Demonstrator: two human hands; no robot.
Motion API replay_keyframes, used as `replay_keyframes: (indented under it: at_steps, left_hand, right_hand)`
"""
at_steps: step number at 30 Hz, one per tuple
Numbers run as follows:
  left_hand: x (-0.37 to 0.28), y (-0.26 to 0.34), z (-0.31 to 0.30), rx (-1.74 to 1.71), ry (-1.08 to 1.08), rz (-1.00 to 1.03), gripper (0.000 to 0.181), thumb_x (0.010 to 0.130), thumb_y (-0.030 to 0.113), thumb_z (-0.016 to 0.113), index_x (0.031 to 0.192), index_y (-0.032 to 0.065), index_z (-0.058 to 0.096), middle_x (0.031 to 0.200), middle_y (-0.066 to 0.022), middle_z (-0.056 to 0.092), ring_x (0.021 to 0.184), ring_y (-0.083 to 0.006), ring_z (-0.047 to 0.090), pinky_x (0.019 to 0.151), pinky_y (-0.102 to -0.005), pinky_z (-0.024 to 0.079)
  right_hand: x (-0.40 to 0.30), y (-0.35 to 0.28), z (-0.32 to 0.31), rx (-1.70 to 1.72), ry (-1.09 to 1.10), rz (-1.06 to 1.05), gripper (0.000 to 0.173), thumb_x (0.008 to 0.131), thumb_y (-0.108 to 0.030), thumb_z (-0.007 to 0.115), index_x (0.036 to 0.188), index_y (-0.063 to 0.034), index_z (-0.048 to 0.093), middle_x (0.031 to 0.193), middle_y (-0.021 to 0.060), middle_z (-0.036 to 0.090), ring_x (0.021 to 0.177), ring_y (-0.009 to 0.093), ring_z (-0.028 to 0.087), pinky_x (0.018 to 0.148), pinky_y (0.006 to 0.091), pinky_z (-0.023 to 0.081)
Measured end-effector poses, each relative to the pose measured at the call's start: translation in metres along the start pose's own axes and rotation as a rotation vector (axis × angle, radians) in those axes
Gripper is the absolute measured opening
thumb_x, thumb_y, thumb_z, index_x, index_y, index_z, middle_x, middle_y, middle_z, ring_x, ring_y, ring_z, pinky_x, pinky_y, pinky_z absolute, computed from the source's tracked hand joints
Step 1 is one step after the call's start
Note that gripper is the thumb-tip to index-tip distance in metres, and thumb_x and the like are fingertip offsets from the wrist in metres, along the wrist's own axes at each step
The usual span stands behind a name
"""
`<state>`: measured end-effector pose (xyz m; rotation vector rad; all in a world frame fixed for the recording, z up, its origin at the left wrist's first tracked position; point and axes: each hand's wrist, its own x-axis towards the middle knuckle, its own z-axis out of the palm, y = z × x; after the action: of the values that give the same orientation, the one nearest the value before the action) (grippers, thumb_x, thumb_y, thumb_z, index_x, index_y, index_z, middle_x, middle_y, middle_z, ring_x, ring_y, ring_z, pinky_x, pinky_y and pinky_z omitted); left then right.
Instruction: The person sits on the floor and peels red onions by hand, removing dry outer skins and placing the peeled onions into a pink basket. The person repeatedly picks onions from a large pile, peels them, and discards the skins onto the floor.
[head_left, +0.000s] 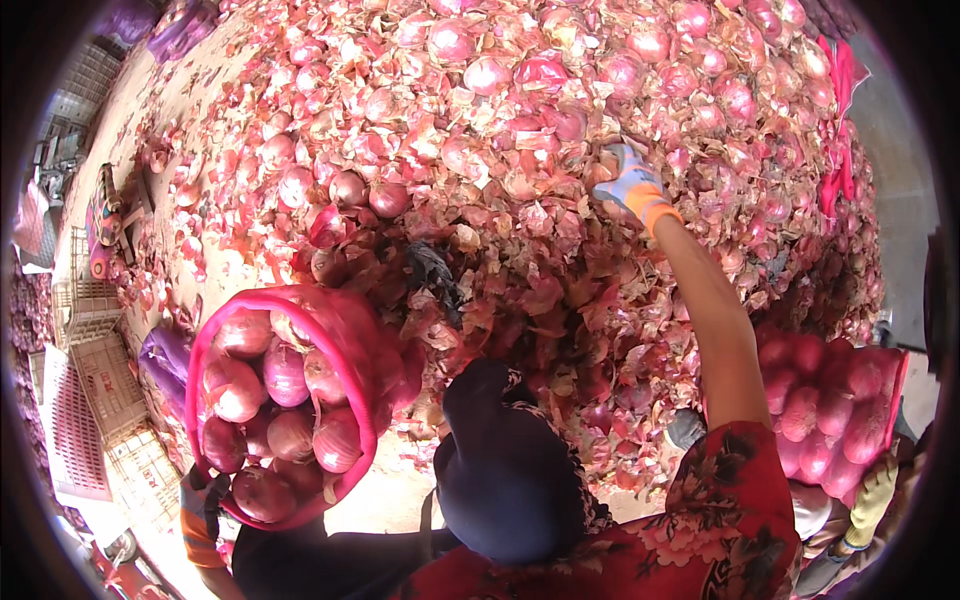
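My left hand (201, 514), in an orange and dark work glove, is at the lower left rim of a pink mesh sack (360, 390). The rim seems pinched in its fingers, which are partly hidden. Large red onions (286, 373) fill the sack's wide mouth. My right hand (628, 184), in a grey and orange glove, reaches far forward onto a heap of red onions and dry skins (525, 217). Its fingertips are down among the skins, so whether they grip an onion is hidden.
A dark cloth scrap (435, 277) lies on the heap. A filled mesh sack (832, 405) stands at the right, near another person's yellow-gloved hand (872, 495). Plastic crates (109, 382) line the left side. A dark blue head covering (510, 480) fills the lower middle.
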<state>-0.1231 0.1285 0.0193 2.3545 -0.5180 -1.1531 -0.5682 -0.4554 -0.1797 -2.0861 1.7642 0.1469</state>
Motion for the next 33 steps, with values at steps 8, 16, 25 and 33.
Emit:
replay_keyframes:
  at_steps: [8,16,25,33]
  left_hand:
    - [-0.004,0.011,0.008,-0.056,-0.017,0.049,0.033,0.087,0.017,0.069,0.112,-0.0023,0.06,0.091,-0.0018,0.064,0.08,-0.0092,0.057,0.072,-0.025,0.047]
    - [0.005,-0.007,0.009,0.062,0.162,-0.003,0.039,0.083,0.02,0.071,0.113,-0.0021,0.061,0.085,-0.0054,0.064,0.07,-0.0112,0.059,0.058,-0.0288,0.051]
    - [-0.066,0.116,0.109,-0.97,-0.223,0.483,0.077,0.083,0.009,0.067,0.148,0.003,0.026,0.12,-0.0178,0.059,0.102,-0.0276,0.064,0.077,-0.0384,0.058]
    - [-0.087,0.068,0.13,-1.384,0.023,0.708,0.064,0.077,0.004,0.075,0.134,-0.0015,0.048,0.125,-0.0075,0.06,0.112,-0.0158,0.058,0.095,-0.0305,0.049]
  right_hand:
    - [-0.087,-0.039,0.012,2.075,-0.693,-0.363,0.043,0.089,-0.028,0.055,0.122,0.0004,0.058,0.119,0.0215,0.061,0.111,0.037,0.058,0.097,0.0479,0.047]
    - [-0.171,-0.135,0.042,2.021,-1.42,-0.436,0.052,0.09,-0.02,0.053,0.138,-0.003,0.044,0.13,0.0245,0.052,0.119,0.044,0.053,0.105,0.0544,0.039]
    - [-0.28,-0.299,-0.057,1.523,-1.258,-0.89,0.032,0.085,-0.012,0.058,0.115,-0.0009,0.062,0.114,0.0202,0.064,0.106,0.033,0.062,0.096,0.0442,0.049]
    - [-0.263,-0.348,-0.005,1.432,-1.508,-0.898,0.043,0.098,-0.01,0.041,0.139,0.0042,0.038,0.129,0.0218,0.054,0.112,0.031,0.059,0.097,0.0416,0.05]
